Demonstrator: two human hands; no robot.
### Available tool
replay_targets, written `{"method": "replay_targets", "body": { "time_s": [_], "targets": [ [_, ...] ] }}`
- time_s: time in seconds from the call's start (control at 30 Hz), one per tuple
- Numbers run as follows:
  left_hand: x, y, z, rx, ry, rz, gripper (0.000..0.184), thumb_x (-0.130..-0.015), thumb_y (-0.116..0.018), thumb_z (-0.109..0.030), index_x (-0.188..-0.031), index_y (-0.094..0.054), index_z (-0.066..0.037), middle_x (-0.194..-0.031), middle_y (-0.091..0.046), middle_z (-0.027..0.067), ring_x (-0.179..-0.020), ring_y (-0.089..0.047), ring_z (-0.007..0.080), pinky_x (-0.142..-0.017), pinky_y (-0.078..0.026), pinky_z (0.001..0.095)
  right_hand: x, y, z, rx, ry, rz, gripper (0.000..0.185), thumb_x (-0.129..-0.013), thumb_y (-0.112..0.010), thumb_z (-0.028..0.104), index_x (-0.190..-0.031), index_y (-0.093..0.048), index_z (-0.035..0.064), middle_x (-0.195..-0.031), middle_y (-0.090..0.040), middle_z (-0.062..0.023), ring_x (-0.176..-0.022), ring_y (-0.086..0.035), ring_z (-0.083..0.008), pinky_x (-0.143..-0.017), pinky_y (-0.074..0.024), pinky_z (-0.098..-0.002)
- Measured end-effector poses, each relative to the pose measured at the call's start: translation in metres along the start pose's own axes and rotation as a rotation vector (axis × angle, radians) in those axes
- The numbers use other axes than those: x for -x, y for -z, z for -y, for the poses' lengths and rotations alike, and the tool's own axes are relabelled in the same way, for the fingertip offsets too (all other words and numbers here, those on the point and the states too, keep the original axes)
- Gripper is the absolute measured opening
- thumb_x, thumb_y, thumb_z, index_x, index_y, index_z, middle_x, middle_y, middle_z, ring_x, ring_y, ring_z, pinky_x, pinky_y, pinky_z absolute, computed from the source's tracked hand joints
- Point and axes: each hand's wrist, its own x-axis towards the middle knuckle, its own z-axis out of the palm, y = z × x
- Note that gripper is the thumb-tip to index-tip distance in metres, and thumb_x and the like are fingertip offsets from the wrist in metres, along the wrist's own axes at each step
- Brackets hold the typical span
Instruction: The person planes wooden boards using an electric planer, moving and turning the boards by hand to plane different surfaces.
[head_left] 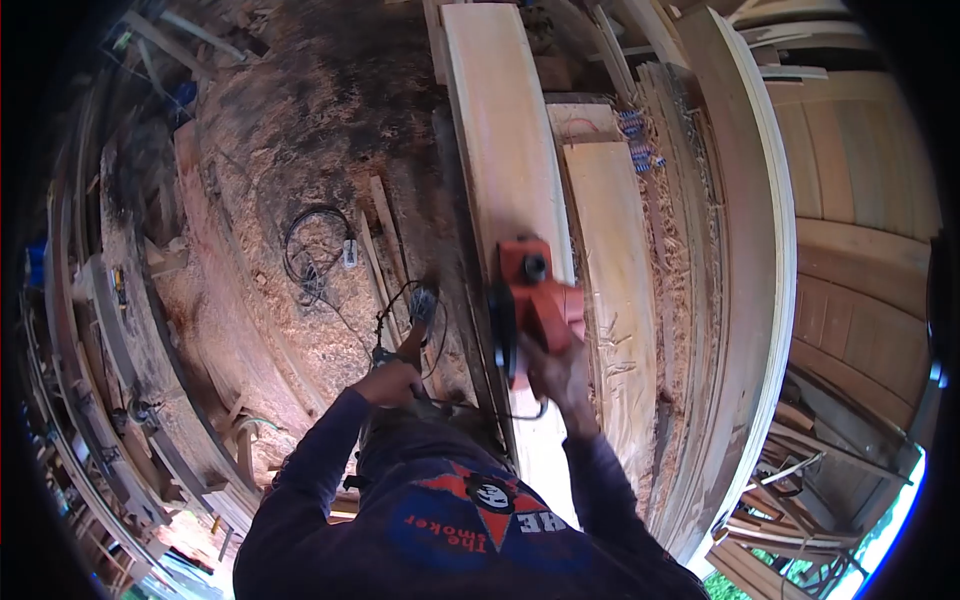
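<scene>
My right hand point(560, 375) is wrapped round the rear handle of a red electric planer point(540, 305). The planer rests on a long pale wooden plank point(505, 130) running away from me, and is slightly blurred. My left hand point(393, 384) is closed beside my thigh, with a dark power cord point(437, 370) looping around it. The cord seems to pass through the fingers, which are partly hidden. A short length of cord also shows at the planer's rear. My foot point(425, 300) stands on the floor left of the plank.
Another pale board point(615, 260) lies right of the plank, with shavings on it. Stacked boards point(745, 200) stand farther right. Coiled black cable point(315, 250) and a white power socket point(350, 253) lie on the shaving-covered floor. Long timbers point(150, 320) lie along the left.
</scene>
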Motion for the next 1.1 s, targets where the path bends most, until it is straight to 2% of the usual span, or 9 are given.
{"method": "replay_targets", "body": {
  "time_s": [0.13,0.17,0.43,0.5,0.57,0.63,0.73,0.87,1.1],
  "targets": [
    [0.010,0.032,0.003,0.119,0.008,-0.279,0.024,-0.077,-0.072,-0.006,-0.099,-0.077,-0.002,-0.094,-0.076,0.0177,-0.090,-0.074,0.0317,-0.083,-0.057,0.0402,-0.098,-0.021,0.091,-0.075,0.362,-0.053,0.034,-0.082,-0.075,0.032,-0.075,-0.068,-0.0004,-0.056,-0.058,-0.0045,-0.048,-0.055,-0.0117,-0.045,-0.0431,-0.0345],
    [0.011,0.042,-0.002,0.212,0.048,-0.346,0.022,-0.079,-0.071,-0.006,-0.100,-0.077,-0.002,-0.094,-0.075,0.0181,-0.092,-0.074,0.0326,-0.084,-0.057,0.0402,-0.122,-0.022,0.112,0.042,0.352,-0.030,0.022,-0.083,-0.074,0.024,-0.090,-0.072,0.0023,-0.071,-0.066,-0.0016,-0.068,-0.063,-0.0105,-0.059,-0.0494,-0.0333],
    [-0.001,0.097,-0.030,0.620,0.048,-0.791,0.022,-0.090,-0.067,-0.004,-0.109,-0.073,0.004,-0.099,-0.075,0.0180,-0.088,-0.074,0.0268,-0.079,-0.056,0.0332,-0.311,-0.056,0.273,0.060,0.684,-0.090,0.024,-0.086,-0.074,0.029,-0.097,-0.078,0.0073,-0.069,-0.067,-0.0025,-0.063,-0.062,-0.0095,-0.059,-0.0485,-0.0284],
    [-0.018,0.110,-0.032,0.784,0.002,-0.910,0.022,-0.095,-0.066,-0.006,-0.113,-0.071,0.006,-0.097,-0.075,0.0155,-0.088,-0.073,0.0188,-0.076,-0.056,0.0296,-0.372,-0.054,0.309,0.701,0.914,-0.181,0.030,-0.090,-0.073,0.034,-0.104,-0.077,0.0073,-0.081,-0.074,-0.0059,-0.071,-0.067,-0.0125,-0.066,-0.0517,-0.0309],
    [-0.035,0.127,-0.035,0.845,-0.014,-0.936,0.022,-0.095,-0.067,-0.006,-0.114,-0.071,0.006,-0.096,-0.075,0.0151,-0.088,-0.073,0.0178,-0.076,-0.056,0.0293,-0.419,-0.061,0.336,0.182,0.815,-0.150,0.030,-0.092,-0.069,0.036,-0.104,-0.077,0.0095,-0.079,-0.074,-0.0062,-0.073,-0.071,-0.0151,-0.066,-0.0531,-0.0319],
    [-0.050,0.137,-0.031,0.844,-0.074,-1.035,0.024,-0.096,-0.067,-0.006,-0.118,-0.070,0.004,-0.096,-0.074,0.0142,-0.088,-0.072,0.0163,-0.077,-0.056,0.0292,-0.448,-0.061,0.353,0.051,0.696,-0.064,0.030,-0.092,-0.069,0.035,-0.104,-0.077,0.0095,-0.079,-0.074,-0.0061,-0.073,-0.071,-0.0149,-0.066,-0.0531,-0.0318],
    [-0.049,0.145,-0.024,0.900,-0.082,-1.041,0.025,-0.099,-0.063,-0.006,-0.122,-0.067,0.005,-0.103,-0.074,0.0115,-0.094,-0.071,0.0148,-0.085,-0.057,0.0283,-0.452,-0.065,0.357,0.054,0.642,0.004,0.029,-0.092,-0.070,0.035,-0.104,-0.077,0.0095,-0.079,-0.073,-0.0060,-0.072,-0.071,-0.0146,-0.065,-0.0529,-0.0316],
    [-0.022,0.122,-0.003,0.979,-0.038,-1.142,0.024,-0.094,-0.068,-0.005,-0.117,-0.071,0.002,-0.099,-0.075,0.0107,-0.086,-0.070,0.0154,-0.078,-0.056,0.0287,-0.416,-0.063,0.322,0.101,0.627,0.075,0.029,-0.091,-0.070,0.035,-0.103,-0.077,0.0094,-0.078,-0.073,-0.0060,-0.071,-0.070,-0.0142,-0.065,-0.0528,-0.0313],
    [0.062,0.050,0.022,0.509,0.146,-0.985,0.023,-0.091,-0.065,-0.001,-0.112,-0.073,0.004,-0.097,-0.076,0.0137,-0.087,-0.071,0.0175,-0.080,-0.056,0.0308,-0.275,-0.051,0.187,0.242,0.694,0.074,0.025,-0.090,-0.068,0.032,-0.102,-0.076,0.0111,-0.079,-0.073,-0.0065,-0.071,-0.070,-0.0159,-0.064,-0.0537,-0.0330]
  ]
}}
